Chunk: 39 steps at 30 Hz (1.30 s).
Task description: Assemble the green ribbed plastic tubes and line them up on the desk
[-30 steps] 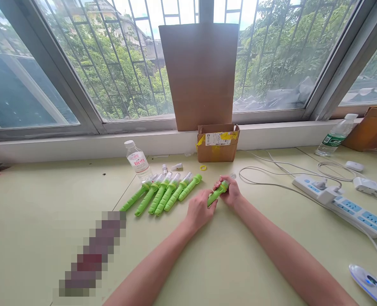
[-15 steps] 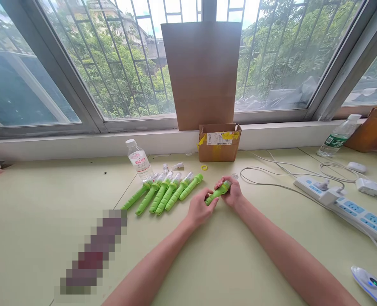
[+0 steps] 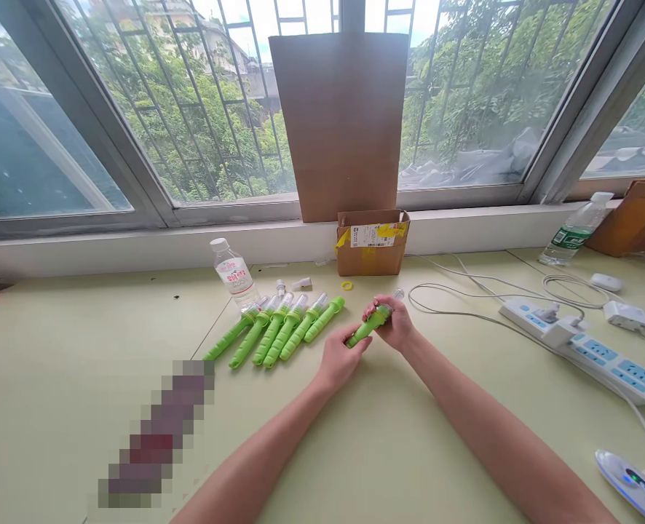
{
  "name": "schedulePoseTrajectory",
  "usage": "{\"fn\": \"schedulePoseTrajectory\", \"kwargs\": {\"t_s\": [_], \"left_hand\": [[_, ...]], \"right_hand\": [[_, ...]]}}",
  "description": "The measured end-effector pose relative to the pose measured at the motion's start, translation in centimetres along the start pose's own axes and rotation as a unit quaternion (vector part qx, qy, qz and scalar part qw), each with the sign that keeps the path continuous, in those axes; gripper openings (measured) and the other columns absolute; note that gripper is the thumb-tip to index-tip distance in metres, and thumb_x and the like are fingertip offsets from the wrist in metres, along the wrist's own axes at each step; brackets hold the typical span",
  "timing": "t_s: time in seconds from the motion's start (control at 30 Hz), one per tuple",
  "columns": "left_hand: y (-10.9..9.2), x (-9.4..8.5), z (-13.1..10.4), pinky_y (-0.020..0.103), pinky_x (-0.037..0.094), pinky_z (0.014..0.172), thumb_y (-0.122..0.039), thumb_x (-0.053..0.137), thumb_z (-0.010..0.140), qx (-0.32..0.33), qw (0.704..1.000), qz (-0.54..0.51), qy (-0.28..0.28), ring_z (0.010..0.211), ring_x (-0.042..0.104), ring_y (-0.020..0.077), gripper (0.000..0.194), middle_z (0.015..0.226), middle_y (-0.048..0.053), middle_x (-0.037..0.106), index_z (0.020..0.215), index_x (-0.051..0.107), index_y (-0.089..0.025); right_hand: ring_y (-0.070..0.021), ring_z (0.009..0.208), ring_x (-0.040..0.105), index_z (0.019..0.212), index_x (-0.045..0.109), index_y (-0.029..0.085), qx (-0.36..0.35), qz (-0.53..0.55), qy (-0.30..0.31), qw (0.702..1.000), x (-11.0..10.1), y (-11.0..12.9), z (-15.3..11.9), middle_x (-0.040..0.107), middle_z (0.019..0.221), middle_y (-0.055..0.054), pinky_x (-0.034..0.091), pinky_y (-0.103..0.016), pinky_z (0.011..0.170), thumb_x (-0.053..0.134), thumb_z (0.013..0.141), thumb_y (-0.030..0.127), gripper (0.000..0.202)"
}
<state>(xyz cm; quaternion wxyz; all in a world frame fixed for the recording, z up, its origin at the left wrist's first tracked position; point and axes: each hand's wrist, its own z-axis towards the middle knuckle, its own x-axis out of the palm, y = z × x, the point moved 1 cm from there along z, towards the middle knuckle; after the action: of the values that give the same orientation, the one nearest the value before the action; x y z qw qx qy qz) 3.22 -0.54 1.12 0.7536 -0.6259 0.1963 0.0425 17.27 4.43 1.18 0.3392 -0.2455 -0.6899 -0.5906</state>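
Observation:
Both hands hold one green light stick (image 3: 362, 332) with a ribbed handle and a clear cap, tilted up to the right above the table. My left hand (image 3: 340, 358) is closed round its lower handle. My right hand (image 3: 397, 327) wraps the upper part near the cap, whose tip pokes out past the fingers. Left of the hands lies a slanted row of several similar green light sticks (image 3: 272, 338) with clear caps. At the row's right end, nearest my left hand, a green stick (image 3: 324, 320) shows no clear cap. Beyond it lies a yellow ring (image 3: 346, 286).
A small clear piece (image 3: 280, 287) and a whitish piece (image 3: 302, 283) lie behind the row, beside a water bottle (image 3: 235, 275). A cardboard box (image 3: 370, 260) stands by the window. Right: cables, a power strip (image 3: 590, 351), another bottle (image 3: 576, 229). A blurred patch (image 3: 159, 437) covers the left front.
The whole view has shifted slightly. My right hand's fingers have moved a little on the upper part of the light stick; both hands still hold it.

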Motion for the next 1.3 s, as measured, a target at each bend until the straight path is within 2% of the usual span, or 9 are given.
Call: {"fn": "schedulePoseTrajectory", "kwargs": {"t_s": [0.1, 0.27, 0.37, 0.5, 0.67, 0.83, 1.0, 1.13, 1.3], "left_hand": [[0.0, -0.1, 0.1, 0.022, 0.040, 0.054, -0.045, 0.060, 0.074, -0.020, 1.000, -0.005, 0.007, 0.059, 0.049, 0.0108, 0.035, 0.068, -0.002, 0.057, 0.096, 0.063, -0.018], [-0.7, -0.8, -0.1, 0.020, 0.024, 0.033, -0.057, 0.050, 0.078, -0.147, 0.958, -0.118, 0.217, 0.036, 0.033, 0.0068, 0.044, 0.050, -0.007, 0.044, 0.095, 0.057, -0.017], [-1.0, -0.6, -0.6, 0.019, 0.021, 0.032, -0.056, 0.047, 0.079, -0.176, 0.934, -0.157, 0.268, 0.035, 0.031, 0.0058, 0.039, 0.050, -0.007, 0.042, 0.081, 0.052, -0.018], [-0.9, 0.6, -0.8, 0.020, 0.023, 0.034, -0.046, 0.048, 0.080, -0.164, 0.957, -0.111, 0.211, 0.035, 0.030, 0.0057, 0.031, 0.049, -0.008, 0.036, 0.067, 0.037, -0.021], [0.0, 2.1, -0.5, 0.022, 0.028, 0.046, -0.036, 0.041, 0.085, -0.035, 0.995, 0.062, 0.066, 0.048, 0.040, 0.0088, 0.023, 0.056, -0.004, 0.042, 0.068, 0.039, -0.020], [1.1, 1.6, -0.3, 0.027, 0.033, 0.054, -0.029, 0.041, 0.085, 0.003, 0.956, 0.290, -0.045, 0.058, 0.053, 0.0170, 0.016, 0.066, 0.003, 0.056, 0.090, 0.052, -0.018], [0.2, 0.4, -0.3, 0.023, 0.036, 0.048, -0.037, 0.048, 0.081, -0.022, 0.992, 0.081, 0.093, 0.051, 0.049, 0.0122, 0.018, 0.062, -0.001, 0.055, 0.081, 0.049, -0.020], [-0.6, 0.3, -0.8, 0.021, 0.024, 0.034, -0.045, 0.048, 0.077, -0.172, 0.934, -0.146, 0.278, 0.035, 0.032, 0.0071, 0.029, 0.049, -0.007, 0.039, 0.066, 0.036, -0.021], [-0.6, 1.1, -0.9, 0.020, 0.019, 0.036, -0.035, 0.048, 0.076, -0.180, 0.951, -0.123, 0.220, 0.037, 0.023, 0.0056, 0.026, 0.047, -0.009, 0.027, 0.064, 0.030, -0.022]], "right_hand": [[-0.0131, 0.055, 0.050, 0.057, 0.051, 0.020, -0.004, -0.006, -0.013, 1.000, 0.1, 0.1, 0.0, 0.052, 0.053, 0.002, 0.047, -0.028, 0.062, 0.063, 0.066, 0.020, 0.015], [-0.0120, 0.052, 0.047, 0.053, 0.047, 0.019, 0.019, -0.020, 0.049, 0.998, 0.9, 0.1, -0.8, 0.051, 0.051, 0.002, 0.044, -0.027, 0.057, 0.060, 0.067, 0.023, 0.019], [-0.0115, 0.052, 0.047, 0.053, 0.048, 0.019, 0.043, -0.023, 0.095, 0.994, 1.3, 0.1, -1.2, 0.050, 0.052, 0.002, 0.042, -0.026, 0.056, 0.059, 0.069, 0.022, 0.020], [-0.0103, 0.050, 0.045, 0.054, 0.047, 0.019, 0.051, -0.023, 0.081, 0.995, 1.3, 0.1, -1.1, 0.049, 0.051, 0.003, 0.039, -0.024, 0.053, 0.062, 0.068, 0.020, 0.020], [-0.0117, 0.051, 0.048, 0.058, 0.050, 0.020, 0.031, -0.051, 0.036, 0.998, 1.3, 0.3, -0.8, 0.051, 0.051, 0.003, 0.041, -0.025, 0.054, 0.063, 0.067, 0.022, 0.016], [-0.0131, 0.053, 0.051, 0.056, 0.049, 0.020, -0.018, -0.095, 0.064, 0.993, 2.2, 0.1, -1.1, 0.053, 0.053, 0.002, 0.041, -0.026, 0.056, 0.060, 0.070, 0.024, 0.019], [-0.0112, 0.048, 0.045, 0.052, 0.042, 0.020, 0.003, -0.045, 0.081, 0.996, 2.7, 0.1, -1.5, 0.046, 0.048, 0.004, 0.039, -0.025, 0.052, 0.060, 0.068, 0.023, 0.025], [-0.0106, 0.048, 0.044, 0.054, 0.041, 0.020, 0.047, -0.018, 0.115, 0.992, 2.8, 0.6, -1.9, 0.046, 0.049, 0.004, 0.038, -0.025, 0.051, 0.061, 0.067, 0.022, 0.023], [-0.0110, 0.051, 0.046, 0.055, 0.045, 0.020, 0.045, -0.049, 0.114, 0.991, 2.6, 0.8, -1.7, 0.048, 0.050, 0.004, 0.040, -0.025, 0.054, 0.062, 0.068, 0.021, 0.022]]}}
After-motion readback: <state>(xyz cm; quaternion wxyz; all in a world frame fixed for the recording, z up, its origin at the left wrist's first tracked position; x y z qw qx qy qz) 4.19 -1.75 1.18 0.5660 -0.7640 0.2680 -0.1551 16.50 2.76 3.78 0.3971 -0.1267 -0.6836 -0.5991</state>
